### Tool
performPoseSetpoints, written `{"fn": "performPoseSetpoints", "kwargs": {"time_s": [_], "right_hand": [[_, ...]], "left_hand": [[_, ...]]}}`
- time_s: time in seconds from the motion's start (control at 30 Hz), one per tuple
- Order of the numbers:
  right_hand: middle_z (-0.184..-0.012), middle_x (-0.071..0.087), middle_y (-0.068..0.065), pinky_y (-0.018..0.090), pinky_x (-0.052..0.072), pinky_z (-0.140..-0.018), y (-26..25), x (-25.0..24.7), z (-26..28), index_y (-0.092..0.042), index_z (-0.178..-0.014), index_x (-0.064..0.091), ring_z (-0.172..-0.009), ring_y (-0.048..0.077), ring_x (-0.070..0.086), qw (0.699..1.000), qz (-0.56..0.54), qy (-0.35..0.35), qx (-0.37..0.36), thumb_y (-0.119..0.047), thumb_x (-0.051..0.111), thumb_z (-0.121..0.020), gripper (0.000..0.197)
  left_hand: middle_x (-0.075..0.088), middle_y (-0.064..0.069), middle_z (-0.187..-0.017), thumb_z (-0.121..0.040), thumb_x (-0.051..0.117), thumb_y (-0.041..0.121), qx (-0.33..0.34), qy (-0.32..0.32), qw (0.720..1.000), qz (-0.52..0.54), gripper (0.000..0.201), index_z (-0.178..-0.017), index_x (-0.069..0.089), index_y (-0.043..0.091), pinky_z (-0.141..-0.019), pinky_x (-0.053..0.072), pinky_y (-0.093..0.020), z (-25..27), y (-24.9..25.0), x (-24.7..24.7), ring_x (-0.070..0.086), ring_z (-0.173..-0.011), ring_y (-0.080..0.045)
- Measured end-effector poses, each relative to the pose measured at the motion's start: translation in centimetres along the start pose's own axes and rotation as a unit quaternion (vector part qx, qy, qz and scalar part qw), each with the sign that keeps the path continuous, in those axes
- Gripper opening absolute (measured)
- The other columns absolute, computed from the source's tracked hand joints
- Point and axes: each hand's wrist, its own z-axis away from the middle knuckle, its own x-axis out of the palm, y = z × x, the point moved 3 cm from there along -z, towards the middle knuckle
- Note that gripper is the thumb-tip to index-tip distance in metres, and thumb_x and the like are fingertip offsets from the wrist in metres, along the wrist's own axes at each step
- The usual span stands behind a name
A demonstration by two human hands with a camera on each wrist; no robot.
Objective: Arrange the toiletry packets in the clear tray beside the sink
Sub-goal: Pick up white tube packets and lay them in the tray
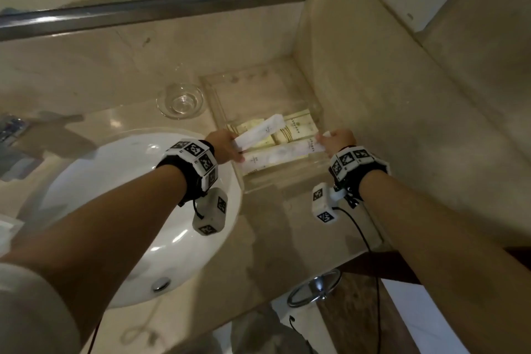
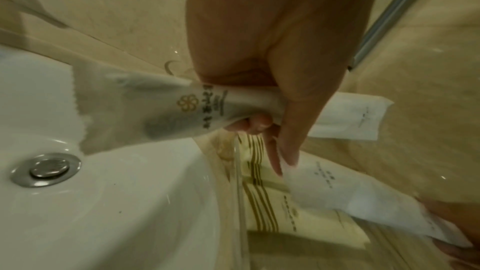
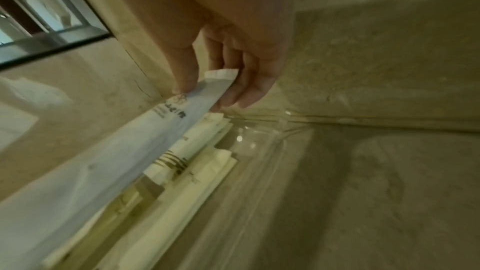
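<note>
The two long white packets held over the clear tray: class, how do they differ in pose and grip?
The left hand's packet tilts up across the yellow packets; the right hand's packet lies along the tray's near side. The left hand grips the first mid-length; the right hand pinches the second's end. Both are white with printed labels.

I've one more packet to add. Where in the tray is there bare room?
The tray's far half, toward the mirror and beside the glass bowl, is bare. The near half is crowded with cream packets and both hands' white packets.
</note>
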Motion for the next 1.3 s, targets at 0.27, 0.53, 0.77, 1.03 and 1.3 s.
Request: {"fn": "performPoseSetpoints", "kwargs": {"time_s": [0.27,0.53,0.77,1.03,1.3], "right_hand": [[-0.116,0.064,0.02,0.037,0.048,-0.09,1.8,1.5,-0.3,0.003,-0.11,0.063,-0.106,0.033,0.061,0.99,0.134,-0.037,-0.015,-0.027,0.057,-0.091,0.035],[-0.122,0.062,0.013,0.038,0.047,-0.097,2.2,2.3,-0.9,-0.005,-0.117,0.061,-0.113,0.032,0.057,0.97,0.234,-0.04,-0.047,-0.034,0.055,-0.091,0.039],[-0.129,0.053,0.014,0.041,0.032,-0.104,1.7,2.1,-0.6,-0.008,-0.12,0.05,-0.125,0.032,0.042,0.953,0.268,0.063,-0.128,-0.035,0.064,-0.084,0.048],[-0.105,0.065,0.01,0.029,0.044,-0.085,-1.8,1.6,1.8,-0.01,-0.1,0.061,-0.102,0.027,0.06,0.973,0.08,-0.05,-0.21,-0.04,0.049,-0.094,0.033],[-0.119,0.064,0.012,0.03,0.047,-0.085,-5.1,4.2,6.9,-0.007,-0.122,0.057,-0.105,0.024,0.06,0.923,0.021,-0.31,-0.229,-0.032,0.057,-0.091,0.04]], "left_hand": [[0.061,-0.019,-0.121,-0.085,0.064,0.02,0.005,-0.026,0.99,-0.139,0.039,-0.119,0.06,0.001,-0.092,0.043,-0.034,-0.9,-0.2,3.0,0.056,-0.113,-0.032],[0.056,-0.017,-0.129,-0.084,0.066,0.022,0.022,-0.036,0.984,-0.173,0.05,-0.128,0.052,0.004,-0.098,0.04,-0.035,-1.4,-0.4,3.8,0.052,-0.119,-0.032],[0.063,-0.013,-0.11,-0.084,0.065,0.033,0.018,0.004,1.0,0.01,0.04,-0.113,0.061,0.005,-0.086,0.044,-0.034,-1.6,-0.8,2.6,0.057,-0.107,-0.03],[0.067,0.002,-0.075,-0.095,0.05,0.028,0.048,0.086,0.923,0.371,0.03,-0.099,0.066,0.003,-0.072,0.05,-0.029,0.3,1.3,-1.1,0.06,-0.072,-0.017],[0.065,-0.006,-0.094,-0.098,0.043,0.014,0.07,0.091,0.821,0.56,0.022,-0.117,0.049,0.005,-0.057,0.057,-0.021,1.7,3.0,-2.4,0.064,-0.081,-0.017]]}}
